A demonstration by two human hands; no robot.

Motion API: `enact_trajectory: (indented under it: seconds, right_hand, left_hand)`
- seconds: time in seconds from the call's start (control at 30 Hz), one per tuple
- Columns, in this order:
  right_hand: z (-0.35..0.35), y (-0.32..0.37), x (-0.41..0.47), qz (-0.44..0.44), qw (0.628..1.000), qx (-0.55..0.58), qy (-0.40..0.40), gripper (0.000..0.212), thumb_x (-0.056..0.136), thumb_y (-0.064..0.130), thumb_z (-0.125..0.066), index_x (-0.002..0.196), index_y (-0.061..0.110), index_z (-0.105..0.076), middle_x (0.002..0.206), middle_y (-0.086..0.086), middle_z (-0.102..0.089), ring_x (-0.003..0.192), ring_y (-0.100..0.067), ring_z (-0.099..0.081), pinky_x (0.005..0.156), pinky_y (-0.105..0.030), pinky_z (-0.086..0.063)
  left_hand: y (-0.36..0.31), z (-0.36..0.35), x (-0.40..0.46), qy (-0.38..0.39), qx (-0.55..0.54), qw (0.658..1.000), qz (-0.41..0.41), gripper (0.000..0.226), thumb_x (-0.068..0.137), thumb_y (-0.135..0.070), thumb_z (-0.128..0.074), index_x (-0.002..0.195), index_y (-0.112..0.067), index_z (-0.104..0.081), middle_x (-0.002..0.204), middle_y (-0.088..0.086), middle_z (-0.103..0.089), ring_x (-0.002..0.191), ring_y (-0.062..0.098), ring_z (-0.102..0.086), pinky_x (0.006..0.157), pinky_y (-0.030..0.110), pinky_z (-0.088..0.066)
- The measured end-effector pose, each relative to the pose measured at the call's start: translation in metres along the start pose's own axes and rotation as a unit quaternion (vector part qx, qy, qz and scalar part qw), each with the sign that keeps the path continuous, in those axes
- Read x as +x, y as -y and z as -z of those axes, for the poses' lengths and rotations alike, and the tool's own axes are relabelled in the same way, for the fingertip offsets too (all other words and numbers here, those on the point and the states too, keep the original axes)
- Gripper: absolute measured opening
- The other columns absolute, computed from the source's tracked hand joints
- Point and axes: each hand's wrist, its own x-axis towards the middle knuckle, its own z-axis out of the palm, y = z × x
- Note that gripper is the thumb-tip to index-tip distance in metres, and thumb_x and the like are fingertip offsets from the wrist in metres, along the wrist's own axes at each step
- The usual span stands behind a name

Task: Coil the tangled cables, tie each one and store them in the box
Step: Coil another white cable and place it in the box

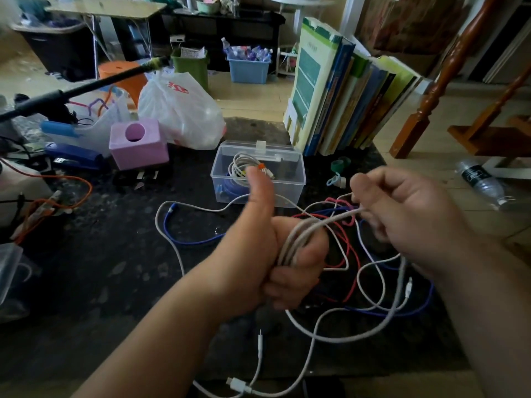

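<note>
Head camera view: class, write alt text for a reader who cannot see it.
The left hand grips white cable loops while the right hand pinches the same cable. Red, blue and white cables lie tangled on the dark table; a clear box behind holds coiled cables.

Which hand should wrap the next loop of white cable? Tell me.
Right. The right hand pinches the free run of the white cable, while the left hand grips the finished loops, acting as the spool.

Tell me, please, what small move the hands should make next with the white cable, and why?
Probably lay one more loop: the right hand should bring the strand it pinches round to the left hand, which already grips several turns of the white cable. Much of that cable lies loose on the table, so tying or moving to the clear box seems premature.
</note>
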Motion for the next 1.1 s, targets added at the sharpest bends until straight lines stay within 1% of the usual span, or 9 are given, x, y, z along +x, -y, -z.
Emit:
enact_trajectory:
  seconds: [0.2,0.3,0.47,0.57,0.77,0.83,0.93,1.03,1.1]
  right_hand:
    - [-0.065,-0.046,-0.022,-0.183,0.972,0.007,0.148,0.04,0.105,0.043,-0.034,0.086,0.02,-0.059,0.05,0.007,-0.046,0.037,-0.002,-0.037,0.038,-0.017,-0.032]
    - [-0.08,-0.033,-0.044,-0.17,0.95,0.024,0.26,0.009,0.103,0.034,-0.048,0.105,0.034,-0.057,0.054,0.012,-0.055,0.043,0.0,-0.046,0.041,-0.016,-0.036]
    - [-0.079,-0.005,-0.056,-0.258,0.841,0.181,0.439,0.04,0.094,0.018,-0.065,0.125,0.035,-0.048,0.067,0.003,-0.062,0.046,-0.008,-0.051,0.047,-0.015,-0.04]
    - [-0.074,-0.004,-0.054,-0.254,0.882,0.086,0.388,0.04,0.092,0.022,-0.068,0.123,0.038,-0.049,0.07,0.003,-0.066,0.051,-0.008,-0.058,0.056,-0.024,-0.05]
    - [-0.05,-0.004,-0.045,-0.045,0.958,-0.208,0.19,0.013,0.092,0.036,-0.064,0.102,0.043,-0.059,0.082,0.025,-0.069,0.068,0.006,-0.065,0.057,-0.015,-0.049]
    - [-0.039,0.002,-0.036,-0.141,0.962,0.006,0.235,0.013,0.092,0.017,-0.067,0.098,0.029,-0.064,0.076,0.005,-0.074,0.068,-0.006,-0.07,0.064,-0.022,-0.057]
    - [-0.023,0.007,-0.021,-0.278,0.842,0.399,0.235,0.019,0.081,-0.007,-0.064,0.097,0.003,-0.059,0.079,-0.015,-0.07,0.07,-0.024,-0.071,0.068,-0.034,-0.062]
    - [-0.01,0.003,-0.012,-0.291,0.759,0.522,0.26,0.03,0.088,0.015,-0.06,0.115,0.001,-0.059,0.062,0.0,-0.056,0.042,-0.006,-0.047,0.04,-0.019,-0.045]
    - [-0.001,-0.002,-0.011,-0.254,0.815,0.434,0.289,0.042,0.092,0.034,-0.056,0.123,0.007,-0.064,0.053,0.005,-0.044,0.037,-0.004,-0.028,0.033,-0.016,-0.028]
  left_hand:
    - [-0.013,0.013,-0.001,-0.062,-0.207,0.96,-0.18,0.11,0.078,-0.089,-0.008,0.11,0.0,-0.065,0.056,-0.001,-0.038,0.046,0.01,-0.031,0.046,0.023,-0.037]
    - [-0.016,0.026,0.0,-0.161,-0.137,0.957,-0.198,0.113,0.079,-0.087,-0.008,0.125,0.004,-0.055,0.066,0.004,-0.047,0.053,0.015,-0.041,0.056,0.029,-0.042]
    - [-0.008,0.043,0.011,-0.373,0.123,0.897,-0.201,0.107,0.055,-0.098,-0.013,0.116,-0.021,-0.054,0.06,-0.001,-0.056,0.054,0.013,-0.05,0.06,0.029,-0.044]
    - [-0.006,0.059,0.002,-0.412,0.248,0.845,-0.237,0.1,0.042,-0.105,-0.028,0.108,-0.035,-0.054,0.064,-0.005,-0.057,0.06,0.012,-0.051,0.064,0.035,-0.042]
    - [-0.003,0.072,-0.01,-0.431,0.482,0.728,-0.228,0.08,0.079,-0.088,-0.008,0.079,-0.025,-0.057,0.078,-0.004,-0.06,0.083,0.008,-0.059,0.074,0.041,-0.05]
    - [0.004,0.066,-0.008,-0.406,0.542,0.702,-0.221,0.08,0.082,-0.085,-0.005,0.081,-0.023,-0.055,0.082,-0.008,-0.058,0.091,0.005,-0.056,0.076,0.038,-0.049]
    - [0.011,0.056,-0.004,-0.354,0.599,0.697,-0.175,0.097,0.08,-0.086,-0.001,0.096,-0.012,-0.061,0.086,-0.004,-0.061,0.081,0.016,-0.059,0.072,0.04,-0.048]
    - [0.014,0.051,-0.002,-0.304,0.619,0.719,-0.087,0.107,0.069,-0.093,0.003,0.085,-0.008,-0.06,0.076,0.007,-0.058,0.07,0.023,-0.056,0.066,0.05,-0.047]
    - [0.013,0.05,-0.005,-0.268,0.565,0.779,-0.049,0.099,0.07,-0.093,-0.009,0.076,-0.006,-0.055,0.068,0.005,-0.055,0.06,0.02,-0.052,0.061,0.048,-0.048]
